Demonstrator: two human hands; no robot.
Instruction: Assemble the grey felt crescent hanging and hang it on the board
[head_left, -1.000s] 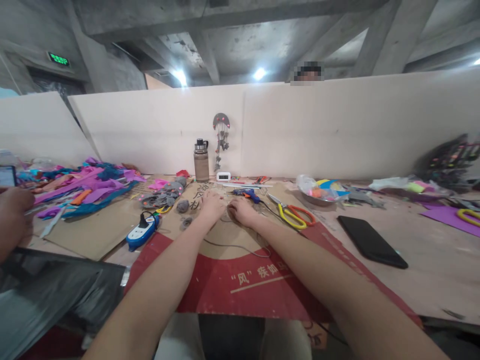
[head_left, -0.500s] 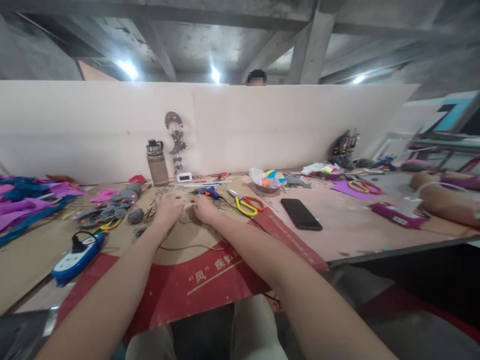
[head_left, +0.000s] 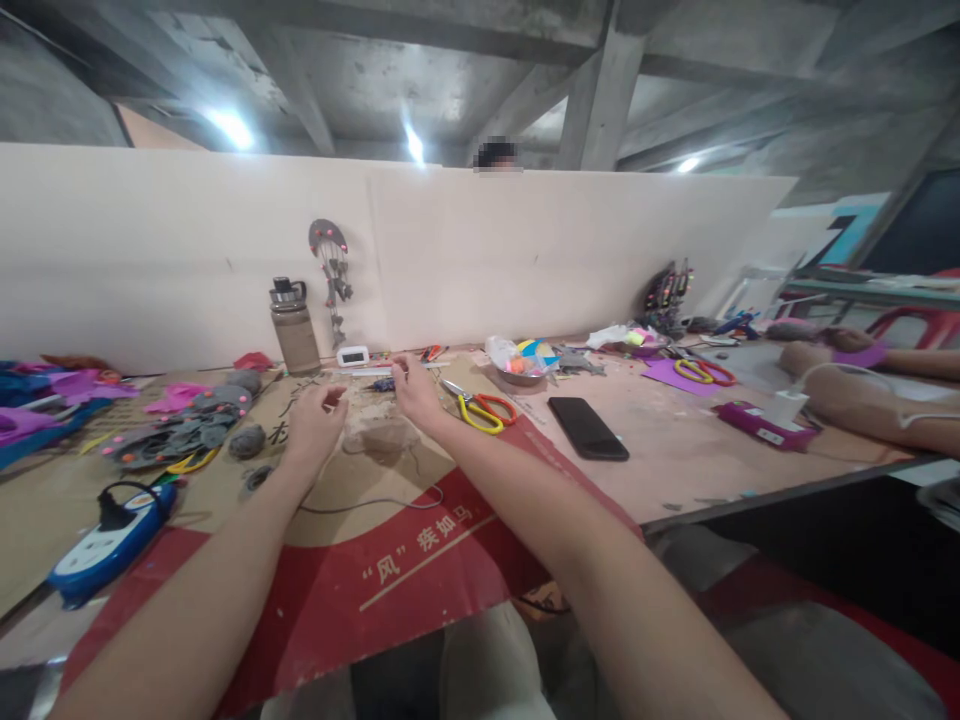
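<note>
My left hand (head_left: 316,428) is raised a little over the brown and red sheet (head_left: 420,590), its fingers loosely curved and apart; I make out nothing in it. Opposite it, my right hand (head_left: 417,395) hovers with bent, parted fingers and shows nothing held. Close to the right fingertips lies a blue glue gun (head_left: 383,384), partly covered by that hand. A grey cord (head_left: 367,507) curves over the sheet below both hands. Left of my left hand sit a grey ball (head_left: 247,441) and a smaller dark grey roll (head_left: 257,481). Scissors with yellow and orange handles (head_left: 486,411) lie right of my right hand.
Grey felt pieces with pink dots (head_left: 180,430) and a blue power strip (head_left: 112,545) are at left. A bottle (head_left: 295,328) and white clock (head_left: 352,357) stand behind. Rightward are a bowl (head_left: 521,378), phone (head_left: 587,428), purple power strip (head_left: 765,428) and another person's arms (head_left: 855,405).
Both hands have lifted off the sheet and moved farther apart, their fingers going from pressed down to curved. The view has shifted slightly, so the things on the table appear farther left.
</note>
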